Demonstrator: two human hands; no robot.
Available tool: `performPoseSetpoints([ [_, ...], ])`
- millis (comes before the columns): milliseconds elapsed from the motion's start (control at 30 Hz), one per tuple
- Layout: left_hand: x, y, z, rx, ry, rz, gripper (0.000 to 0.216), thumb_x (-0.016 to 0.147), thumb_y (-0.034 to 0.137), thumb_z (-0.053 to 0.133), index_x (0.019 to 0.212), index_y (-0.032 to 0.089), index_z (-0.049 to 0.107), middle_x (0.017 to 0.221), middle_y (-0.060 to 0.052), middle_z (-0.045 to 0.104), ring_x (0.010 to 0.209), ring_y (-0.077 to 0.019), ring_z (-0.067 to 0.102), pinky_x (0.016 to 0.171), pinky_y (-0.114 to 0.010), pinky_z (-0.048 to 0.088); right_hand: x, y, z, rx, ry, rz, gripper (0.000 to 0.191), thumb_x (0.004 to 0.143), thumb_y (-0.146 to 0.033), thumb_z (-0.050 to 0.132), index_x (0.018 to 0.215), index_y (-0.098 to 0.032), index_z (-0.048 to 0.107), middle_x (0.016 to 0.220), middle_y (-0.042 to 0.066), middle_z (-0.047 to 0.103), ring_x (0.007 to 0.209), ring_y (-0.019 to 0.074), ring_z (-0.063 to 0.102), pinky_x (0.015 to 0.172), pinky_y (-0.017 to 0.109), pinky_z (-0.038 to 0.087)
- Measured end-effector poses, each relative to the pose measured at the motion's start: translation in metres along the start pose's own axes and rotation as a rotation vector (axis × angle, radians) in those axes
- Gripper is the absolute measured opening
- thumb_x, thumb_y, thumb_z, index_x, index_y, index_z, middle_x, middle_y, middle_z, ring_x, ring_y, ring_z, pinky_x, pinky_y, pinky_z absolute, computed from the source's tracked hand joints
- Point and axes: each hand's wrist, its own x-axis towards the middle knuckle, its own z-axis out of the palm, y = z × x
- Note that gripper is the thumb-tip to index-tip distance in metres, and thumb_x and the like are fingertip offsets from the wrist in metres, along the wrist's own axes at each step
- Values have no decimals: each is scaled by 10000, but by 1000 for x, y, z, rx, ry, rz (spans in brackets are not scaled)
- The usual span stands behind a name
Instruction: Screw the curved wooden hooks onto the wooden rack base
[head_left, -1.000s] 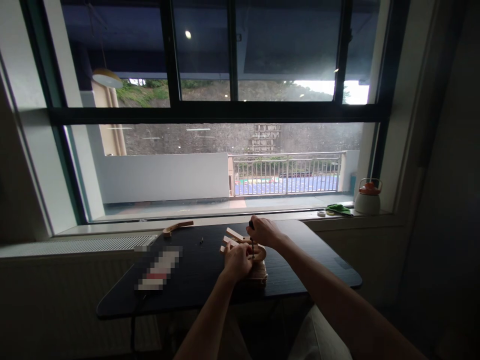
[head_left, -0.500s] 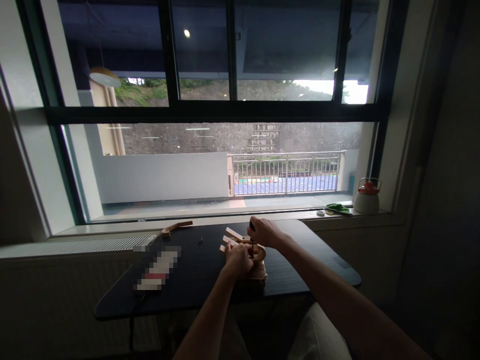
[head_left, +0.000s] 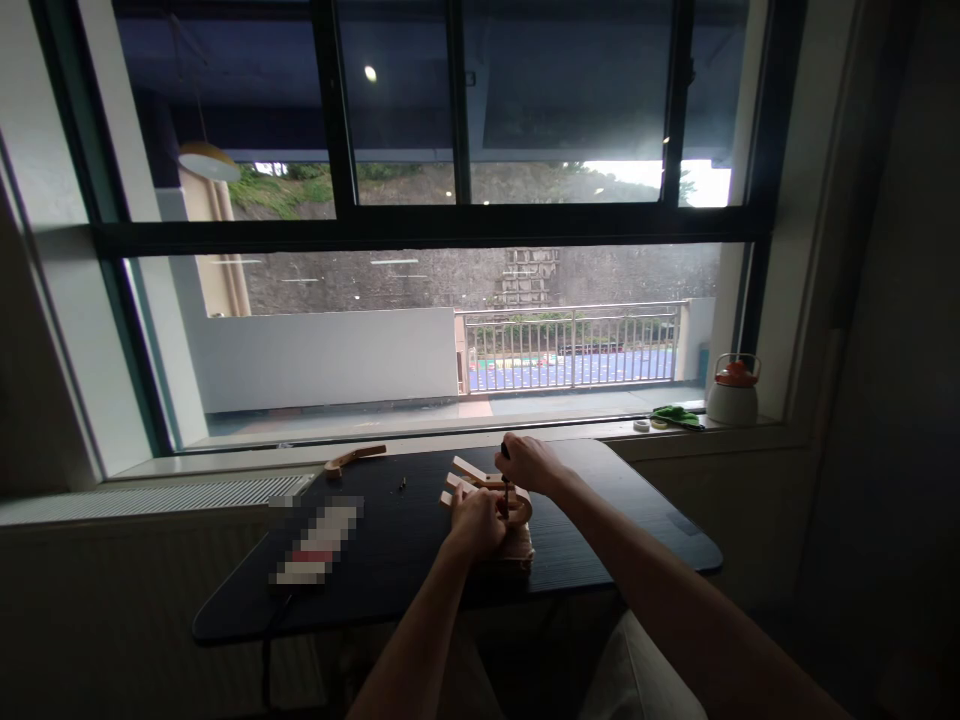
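Right hand (head_left: 529,463) clenched on upright driver (head_left: 507,495), left hand (head_left: 478,522) grasping wood parts (head_left: 520,511) by near edge of table (head_left: 615,520), small bits (head_left: 403,484) toward far edge, curved piece (head_left: 357,457) at far-left corner

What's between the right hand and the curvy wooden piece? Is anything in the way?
Only the screwdriver, held nearly upright in the right hand, its shaft reaching down to the curved wooden piece. Nothing else visible is in the way: the left hand is close beside the shaft's lower end, not across it.
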Motion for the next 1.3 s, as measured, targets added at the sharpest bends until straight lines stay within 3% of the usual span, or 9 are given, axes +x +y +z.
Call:
performPoseSetpoints([
  [133, 1, 0, 1, -15, -20, -9, 172, 726, 257, 534, 834, 262, 668, 872, -15, 695, 961, -216, 574, 1024, -456, 129, 1, 2, -11, -18, -25, -82, 249, 817, -355, 486, 950, -179, 602, 878, 85, 668, 771, 204, 614, 584, 246, 360],
  [267, 3, 0, 3, -27, -11, -36, 168, 716, 283, 554, 836, 270, 670, 900, -11, 695, 982, -222, 563, 1032, -456, 107, -1, 1, -17, -29, -22, -169, 210, 859, -322, 445, 945, -206, 597, 898, 63, 669, 800, 184, 614, 602, 236, 351],
  [533, 2, 1, 2, -28, -4, -32, 196, 708, 259, 556, 861, 287, 676, 899, -4, 697, 991, -237, 561, 1028, -448, 118, 1, 0, -9, -61, 3, -99, 271, 888, -347, 416, 989, -155, 579, 898, 113, 665, 807, 210, 621, 611, 250, 371],
  [733, 1, 1, 1, -11, -8, -35, 177, 724, 253, 539, 849, 258, 664, 898, -14, 694, 971, -224, 571, 1014, -420, 153, 3, 3, -18, -39, -43, -171, 210, 817, -357, 501, 902, -206, 619, 867, 55, 672, 777, 185, 615, 579, 230, 349],
  [1033, 2, -2, 6, -31, 36, -27, 170, 714, 268, 571, 863, 250, 650, 903, -8, 683, 943, -215, 574, 1000, -408, 163, 5, 8, -4, -12, -18, -124, 280, 850, -341, 417, 974, -159, 590, 881, 96, 661, 767, 189, 601, 558, 243, 327],
  [1300, 1, 0, 4, -25, 18, -30, 215, 734, 263, 548, 914, 246, 664, 927, -30, 682, 965, -224, 556, 984, -403, 185, 5, 6, -17, 11, -73, -190, 241, 804, -320, 484, 980, -225, 618, 891, 37, 664, 747, 157, 588, 570, 219, 329],
])
